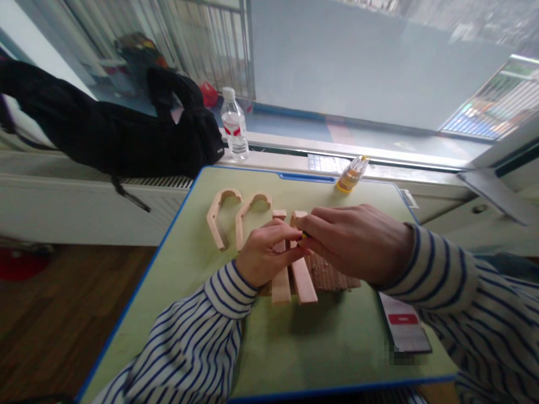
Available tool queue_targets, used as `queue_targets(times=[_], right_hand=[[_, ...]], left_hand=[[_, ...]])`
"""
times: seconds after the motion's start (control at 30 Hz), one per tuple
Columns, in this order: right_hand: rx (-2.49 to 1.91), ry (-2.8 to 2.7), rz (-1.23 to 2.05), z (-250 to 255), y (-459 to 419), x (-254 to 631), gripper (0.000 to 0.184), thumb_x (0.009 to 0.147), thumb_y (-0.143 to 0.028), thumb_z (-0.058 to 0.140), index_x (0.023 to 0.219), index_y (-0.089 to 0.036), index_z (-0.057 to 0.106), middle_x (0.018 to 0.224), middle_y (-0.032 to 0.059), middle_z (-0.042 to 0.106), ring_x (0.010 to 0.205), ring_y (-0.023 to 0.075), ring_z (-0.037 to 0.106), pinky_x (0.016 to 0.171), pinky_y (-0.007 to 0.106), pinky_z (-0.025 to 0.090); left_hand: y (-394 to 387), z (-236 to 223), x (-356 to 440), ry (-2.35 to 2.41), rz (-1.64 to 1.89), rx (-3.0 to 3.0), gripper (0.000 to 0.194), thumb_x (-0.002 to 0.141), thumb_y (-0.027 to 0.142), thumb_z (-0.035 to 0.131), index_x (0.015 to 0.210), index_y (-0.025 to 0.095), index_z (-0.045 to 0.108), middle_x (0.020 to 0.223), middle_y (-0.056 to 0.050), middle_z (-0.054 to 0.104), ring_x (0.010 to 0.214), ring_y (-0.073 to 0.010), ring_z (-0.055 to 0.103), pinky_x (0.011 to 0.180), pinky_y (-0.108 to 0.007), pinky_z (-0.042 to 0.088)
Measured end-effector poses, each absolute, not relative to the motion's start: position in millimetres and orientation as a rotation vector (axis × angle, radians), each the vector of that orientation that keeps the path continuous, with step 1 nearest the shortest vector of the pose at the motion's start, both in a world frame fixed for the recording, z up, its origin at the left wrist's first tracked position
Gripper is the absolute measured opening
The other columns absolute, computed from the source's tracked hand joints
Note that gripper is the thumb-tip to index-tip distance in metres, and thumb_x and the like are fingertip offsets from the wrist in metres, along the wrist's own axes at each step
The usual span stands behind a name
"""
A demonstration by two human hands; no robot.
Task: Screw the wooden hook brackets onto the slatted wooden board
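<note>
My left hand (266, 251) and my right hand (351, 241) meet above the middle of the table, fingertips pinched together. Between them shows a small black-and-yellow piece (304, 235), too covered by fingers to identify. Beneath my hands lie two pale wooden bars, a left bar (281, 286) and a right bar (305, 283), side by side over a brown ribbed wooden panel (334, 275). Small dots that may be holes or screws mark the panel. To the left rest two curved wooden arms, an outer one (215, 220) and an inner one (240, 220), partly behind my left hand.
The green table (202, 348) has a blue edge. A phone-like flat device (406, 325) lies by my right sleeve. At the back stands a small clear bottle with yellow liquid (352, 177). A water bottle (236, 132) and a black bag (168, 137) are on the sill.
</note>
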State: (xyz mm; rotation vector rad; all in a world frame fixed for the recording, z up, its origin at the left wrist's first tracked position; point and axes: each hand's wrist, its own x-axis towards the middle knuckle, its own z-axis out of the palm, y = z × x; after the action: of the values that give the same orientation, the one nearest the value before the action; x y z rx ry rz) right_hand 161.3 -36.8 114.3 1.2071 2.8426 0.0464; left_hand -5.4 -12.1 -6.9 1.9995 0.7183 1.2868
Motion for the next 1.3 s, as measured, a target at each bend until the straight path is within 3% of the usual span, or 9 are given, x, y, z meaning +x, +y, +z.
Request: queue_targets(times=[0.17, 0.37, 0.57, 0.87, 1.1, 1.3], right_hand=[[1.255, 2.920, 0.048, 99.7, -35.5, 163.5, 0.021, 0.093, -0.029, 0.038, 0.091, -0.015, 0.053, 0.073, 0.0017, 0.058, 0.058, 0.0095, 0.046, 0.051, 0.026, 0.023], [1.506, 2.858, 0.130, 94.1, -41.3, 156.6, 0.027, 0.093, -0.033, 0.034, 0.084, -0.014, 0.050, 0.063, 0.0004, 0.055, 0.047, 0.0088, 0.039, 0.047, 0.027, 0.019], [1.557, 2.793, 0.083, 98.1, -39.1, 151.6, 0.031, 0.093, -0.038, 0.031, 0.085, -0.016, 0.050, 0.070, 0.0025, 0.060, 0.051, 0.0100, 0.045, 0.048, 0.027, 0.019], [1.401, 2.807, -0.031, 119.2, -40.3, 156.9, 0.027, 0.092, -0.034, 0.037, 0.110, -0.020, 0.052, 0.091, 0.0041, 0.066, 0.064, 0.0115, 0.054, 0.051, 0.027, 0.021], [1.350, 2.914, -0.032, 103.2, -35.6, 161.4, 0.022, 0.093, -0.029, 0.037, 0.098, -0.016, 0.054, 0.079, 0.0027, 0.061, 0.062, 0.0101, 0.050, 0.053, 0.026, 0.026], [1.490, 2.858, 0.068, 95.5, -39.5, 160.4, 0.028, 0.094, -0.037, 0.033, 0.087, -0.015, 0.050, 0.071, 0.0024, 0.057, 0.056, 0.0113, 0.047, 0.049, 0.026, 0.023]], left_hand=[[-13.1, -6.1, -6.1, 0.731, 1.198, 2.035, 0.015, 0.080, 0.028, 0.064, 0.085, 0.015, 0.069, 0.078, -0.006, 0.066, 0.075, -0.0162, 0.059, 0.070, -0.029, 0.049], [-12.7, -4.4, -6.3, 0.680, 1.152, 2.131, 0.017, 0.085, 0.027, 0.056, 0.078, 0.015, 0.066, 0.074, -0.005, 0.064, 0.077, -0.0163, 0.059, 0.072, -0.029, 0.048], [-11.0, -4.6, -6.6, 0.692, 1.252, 2.099, 0.017, 0.074, 0.027, 0.070, 0.086, 0.016, 0.066, 0.083, -0.006, 0.066, 0.081, -0.0176, 0.060, 0.076, -0.031, 0.050], [-13.4, -7.5, -6.2, 0.797, 1.297, 2.005, 0.018, 0.074, 0.027, 0.069, 0.088, 0.016, 0.066, 0.080, -0.004, 0.065, 0.075, -0.0157, 0.061, 0.071, -0.030, 0.051], [-14.0, -9.3, -5.7, 0.738, 1.319, 2.008, 0.017, 0.074, 0.024, 0.069, 0.089, 0.016, 0.068, 0.079, -0.006, 0.065, 0.075, -0.0156, 0.061, 0.071, -0.030, 0.052], [-14.1, -4.7, -6.5, 0.735, 1.184, 2.091, 0.011, 0.078, 0.023, 0.065, 0.086, 0.016, 0.069, 0.083, -0.008, 0.065, 0.078, -0.0169, 0.060, 0.074, -0.031, 0.051]])
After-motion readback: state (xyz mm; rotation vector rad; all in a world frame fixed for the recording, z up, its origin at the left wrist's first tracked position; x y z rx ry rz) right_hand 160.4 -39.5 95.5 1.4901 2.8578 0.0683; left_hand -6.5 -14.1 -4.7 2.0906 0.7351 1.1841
